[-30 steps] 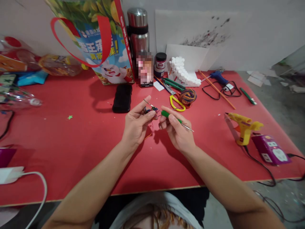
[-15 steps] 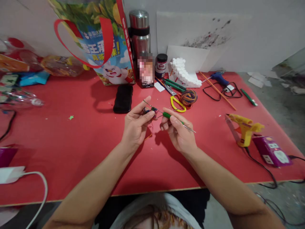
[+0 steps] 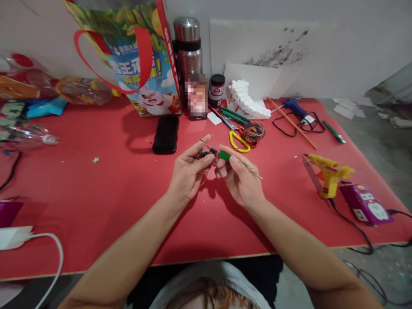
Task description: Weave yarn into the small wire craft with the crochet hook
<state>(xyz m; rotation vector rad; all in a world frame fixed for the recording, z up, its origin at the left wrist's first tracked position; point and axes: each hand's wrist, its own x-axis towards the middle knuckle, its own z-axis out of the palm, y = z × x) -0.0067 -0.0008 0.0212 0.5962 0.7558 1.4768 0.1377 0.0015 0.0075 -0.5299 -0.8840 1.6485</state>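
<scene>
The person's right hand (image 3: 240,176) grips a green-handled tool (image 3: 224,156); the left hand (image 3: 189,169) pinches a small coloured yarn piece (image 3: 213,151) just beside it, above the red tabletop (image 3: 122,206). Beyond them lie yellow-handled scissors (image 3: 238,145) and a yarn ball (image 3: 254,131).

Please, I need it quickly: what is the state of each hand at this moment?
Left hand: closed, pinching a small multicoloured thread piece.
Right hand: closed, holding a green-handled tool.
</scene>
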